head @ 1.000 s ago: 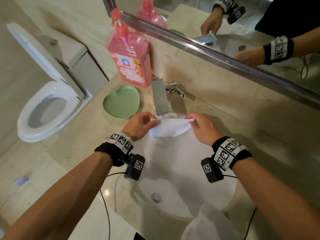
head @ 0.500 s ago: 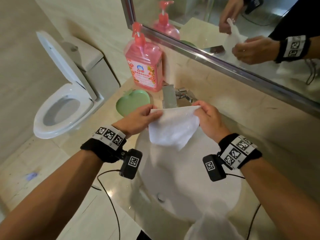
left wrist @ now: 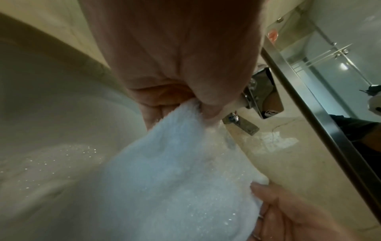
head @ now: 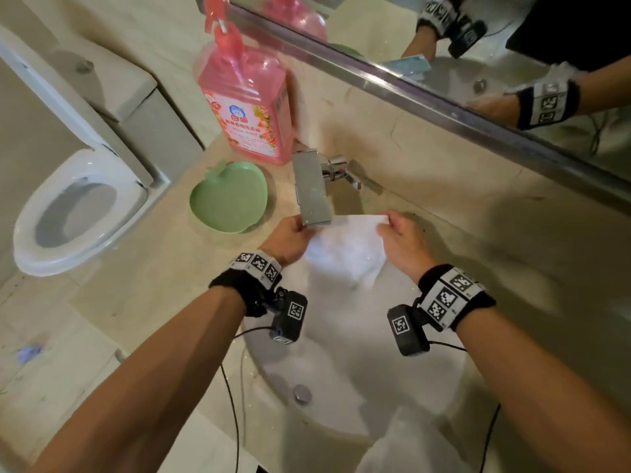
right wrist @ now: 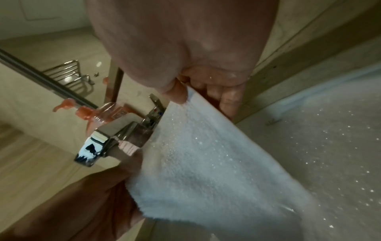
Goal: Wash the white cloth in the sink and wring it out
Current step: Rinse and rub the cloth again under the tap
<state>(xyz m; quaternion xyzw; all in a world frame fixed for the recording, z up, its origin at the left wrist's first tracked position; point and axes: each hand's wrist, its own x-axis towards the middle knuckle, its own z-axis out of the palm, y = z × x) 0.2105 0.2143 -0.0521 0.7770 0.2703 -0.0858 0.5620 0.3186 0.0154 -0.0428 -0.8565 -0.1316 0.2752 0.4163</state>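
A wet white cloth (head: 345, 249) hangs spread out above the white sink (head: 362, 380), just under the spout of the chrome faucet (head: 312, 189). My left hand (head: 290, 238) pinches its upper left corner, my right hand (head: 399, 238) its upper right corner. In the left wrist view the cloth (left wrist: 164, 171) runs from my thumb and fingers down to the right hand (left wrist: 288, 216). The right wrist view shows the cloth (right wrist: 206, 163) pinched at its top edge, with the faucet (right wrist: 115, 138) behind it. I cannot see water running.
A pink soap pump bottle (head: 249, 100) and a green apple-shaped dish (head: 228, 198) stand on the beige counter left of the faucet. A toilet (head: 75, 213) with raised lid is at the far left. A mirror (head: 478, 56) runs along the wall. The drain (head: 302, 393) is near me.
Both hands have lowered the stretched cloth from in front of the faucet to just below its spout. The head camera has tilted downward.
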